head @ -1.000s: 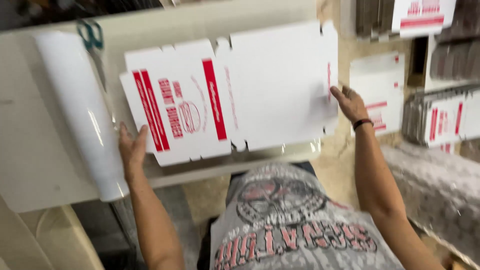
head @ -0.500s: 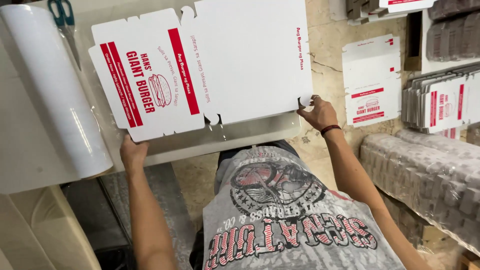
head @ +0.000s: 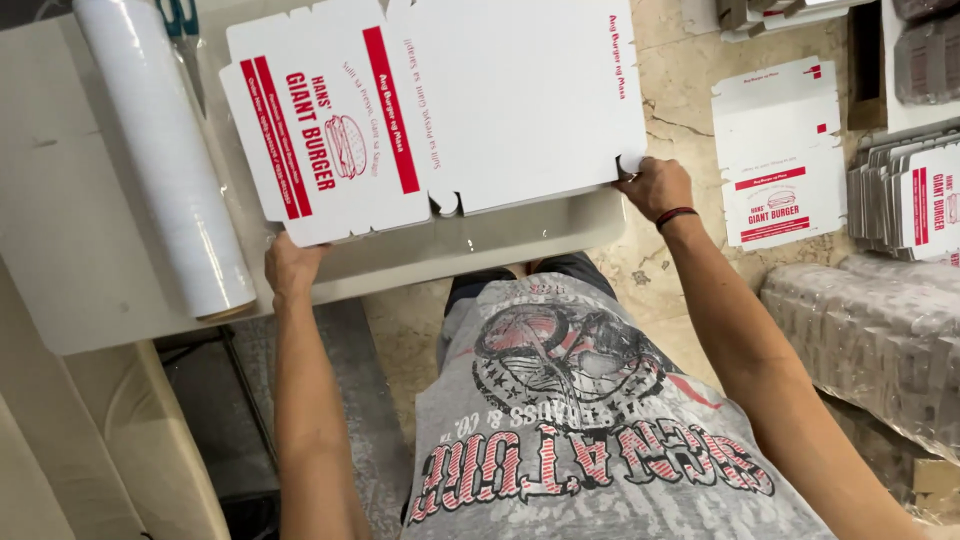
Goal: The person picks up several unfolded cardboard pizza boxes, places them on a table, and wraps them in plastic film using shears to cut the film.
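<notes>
While flat white-and-red box blank [head: 430, 110] lies on white table [head: 520, 240], head view shows left hand [head: 292, 268] gripping near-left corner, right hand [head: 655, 187] pinching near-right corner. Judgement: keep both grips level and the sheet square to table edge, so it doesn't buckle. Count: one blank in hand, one film roll [head: 165, 150], one loose blank on floor [head: 780, 150], one scissors [head: 185, 25]; stacked blanks [head: 915, 195] uncountable.
</notes>
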